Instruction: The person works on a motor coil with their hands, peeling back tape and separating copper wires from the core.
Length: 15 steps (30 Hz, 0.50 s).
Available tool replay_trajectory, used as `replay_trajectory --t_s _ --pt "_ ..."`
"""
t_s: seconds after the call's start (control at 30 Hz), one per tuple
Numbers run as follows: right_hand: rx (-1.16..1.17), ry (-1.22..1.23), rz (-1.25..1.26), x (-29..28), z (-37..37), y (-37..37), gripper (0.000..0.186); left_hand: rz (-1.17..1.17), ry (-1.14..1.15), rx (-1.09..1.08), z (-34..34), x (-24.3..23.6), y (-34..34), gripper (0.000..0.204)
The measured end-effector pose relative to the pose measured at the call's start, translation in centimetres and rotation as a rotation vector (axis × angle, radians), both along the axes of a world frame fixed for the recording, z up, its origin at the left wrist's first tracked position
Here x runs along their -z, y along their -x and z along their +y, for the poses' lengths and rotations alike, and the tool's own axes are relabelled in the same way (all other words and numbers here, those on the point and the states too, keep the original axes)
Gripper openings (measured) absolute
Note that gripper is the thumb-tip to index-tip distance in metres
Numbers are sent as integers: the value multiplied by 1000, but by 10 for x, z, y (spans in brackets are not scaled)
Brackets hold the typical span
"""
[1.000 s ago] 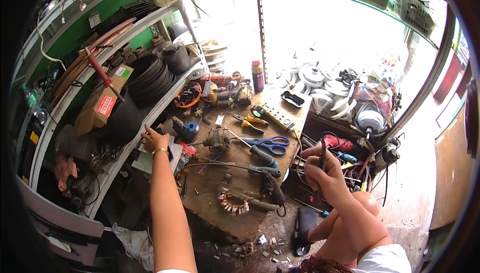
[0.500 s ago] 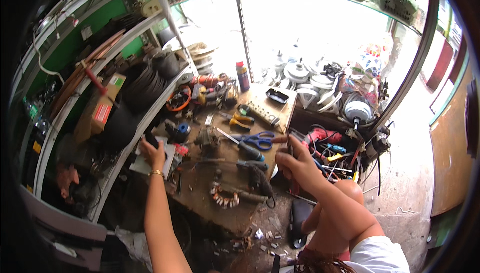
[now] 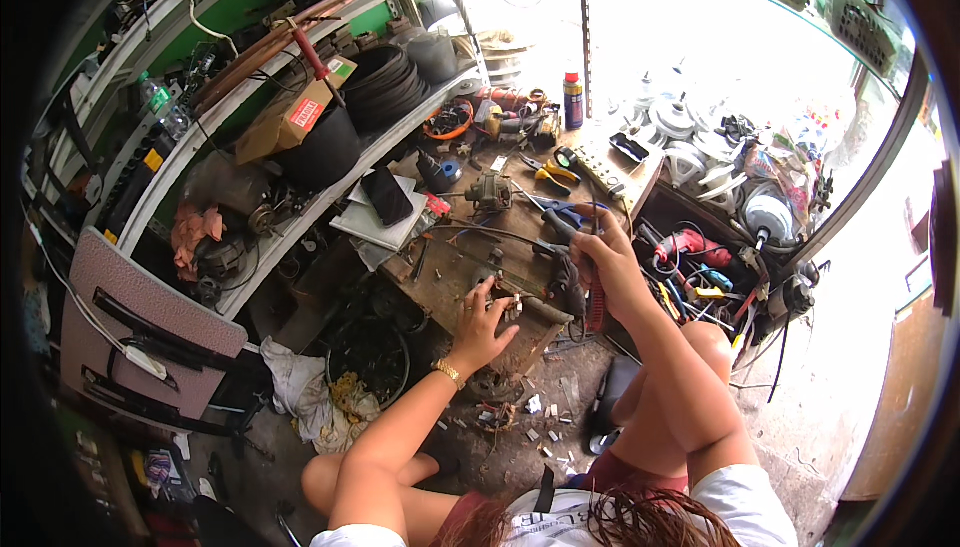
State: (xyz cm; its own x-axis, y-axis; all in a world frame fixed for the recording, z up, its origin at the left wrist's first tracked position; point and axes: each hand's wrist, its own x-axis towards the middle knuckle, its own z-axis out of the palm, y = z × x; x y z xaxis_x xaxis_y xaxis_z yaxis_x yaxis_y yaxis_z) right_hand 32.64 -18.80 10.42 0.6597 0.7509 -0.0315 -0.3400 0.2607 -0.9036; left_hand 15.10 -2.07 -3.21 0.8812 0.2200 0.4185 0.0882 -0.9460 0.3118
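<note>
My left hand (image 3: pixel 482 329) is open, its fingers spread over the front edge of the wooden bench (image 3: pixel 440 282). Beneath its fingertips lies a small curved part with white and copper pieces (image 3: pixel 515 304), mostly covered. My right hand (image 3: pixel 610 265) is closed around a slim tool, whose red handle (image 3: pixel 597 312) shows below the fist; its exact kind is hidden. Beside that fist are blue-handled scissors (image 3: pixel 565 215) and a dark power tool (image 3: pixel 567 282). A black phone (image 3: pixel 387 197) rests on a white flat box (image 3: pixel 365 222) at the left of the bench.
A small motor (image 3: pixel 490 192), yellow pliers (image 3: pixel 550 175) and a spray can (image 3: pixel 572 102) stand or lie farther back. Right of the bench is a crate of tools (image 3: pixel 690 267). Shelves (image 3: pixel 290 232) line the left side. A round bin (image 3: pixel 370 352) and scraps lie on the floor.
My left hand has left the phone and come right and nearer, over the small curved part. My right hand keeps its grip. The view has swung left and lower.
</note>
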Motion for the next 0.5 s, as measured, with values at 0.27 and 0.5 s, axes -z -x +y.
replay_trajectory --t_s 0.27,0.5 --pt "-1 7 -53 -2 -19 5 44 -373 -43 -400 98 -16 -24 37" --pt "87 80 -69 -8 -45 -12 44 17 56 -1229 222 -38 -72 78"
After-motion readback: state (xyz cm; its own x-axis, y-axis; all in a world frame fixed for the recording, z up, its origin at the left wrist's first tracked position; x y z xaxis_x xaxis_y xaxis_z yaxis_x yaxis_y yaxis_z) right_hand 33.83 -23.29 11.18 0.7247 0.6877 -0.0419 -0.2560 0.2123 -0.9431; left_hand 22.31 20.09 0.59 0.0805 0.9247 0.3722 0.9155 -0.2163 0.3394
